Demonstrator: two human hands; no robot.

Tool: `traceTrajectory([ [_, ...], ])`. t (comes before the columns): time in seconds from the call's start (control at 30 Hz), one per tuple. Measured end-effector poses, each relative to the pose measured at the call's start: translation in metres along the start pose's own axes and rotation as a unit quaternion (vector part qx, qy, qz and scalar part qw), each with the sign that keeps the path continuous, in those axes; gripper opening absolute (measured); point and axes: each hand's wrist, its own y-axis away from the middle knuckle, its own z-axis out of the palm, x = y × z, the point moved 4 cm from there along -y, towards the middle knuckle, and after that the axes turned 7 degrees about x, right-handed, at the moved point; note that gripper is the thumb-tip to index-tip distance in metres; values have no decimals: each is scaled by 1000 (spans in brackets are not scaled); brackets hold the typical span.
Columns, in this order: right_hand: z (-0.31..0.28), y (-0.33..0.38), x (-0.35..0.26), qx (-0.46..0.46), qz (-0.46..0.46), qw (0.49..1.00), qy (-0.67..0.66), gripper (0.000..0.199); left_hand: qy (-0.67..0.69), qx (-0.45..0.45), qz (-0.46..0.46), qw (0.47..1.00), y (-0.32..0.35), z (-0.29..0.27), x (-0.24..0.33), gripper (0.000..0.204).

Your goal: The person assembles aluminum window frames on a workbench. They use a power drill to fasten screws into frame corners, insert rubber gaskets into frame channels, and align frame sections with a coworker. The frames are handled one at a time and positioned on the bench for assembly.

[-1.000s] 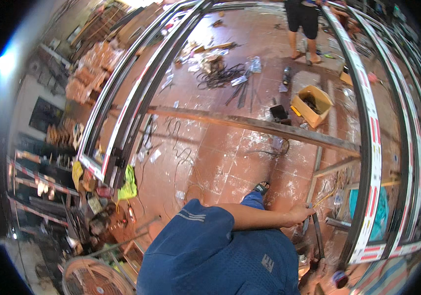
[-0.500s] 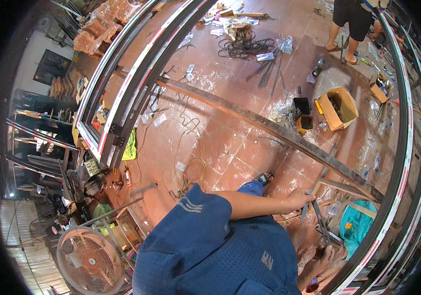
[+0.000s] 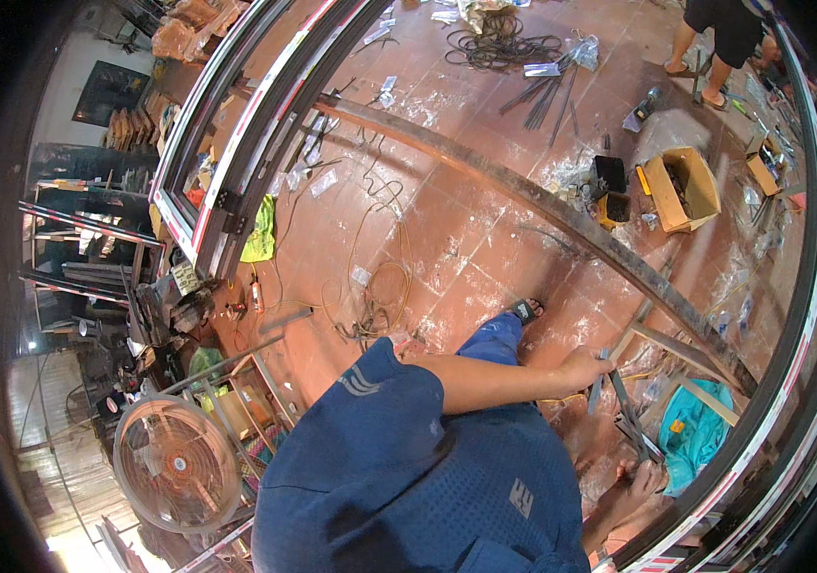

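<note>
L hand (image 3: pixel 585 371) gripped the strips' (image 3: pixel 625 406) top, R hand (image 3: pixel 642 480) their low end, all nr the frame (image 3: pixel 771 444), so a careless swing prob could've scratched it tbh.

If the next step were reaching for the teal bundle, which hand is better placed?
Probably the right hand: it appears close beside the teal bundle. The left hand appears farther off and grips dark strips. The right hand's hold is unclear; depth is hard to judge.
</note>
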Motion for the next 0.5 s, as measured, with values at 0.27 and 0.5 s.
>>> traceTrajectory([
  [0.27,-35,-5,35,14,35,986,-163,35,-35,2,-2,999,35,6,-30,25],
  [0.5,-64,-19,39,13,-323,924,203,43,-35,-9,-3,999,63,11,-57,26],
])
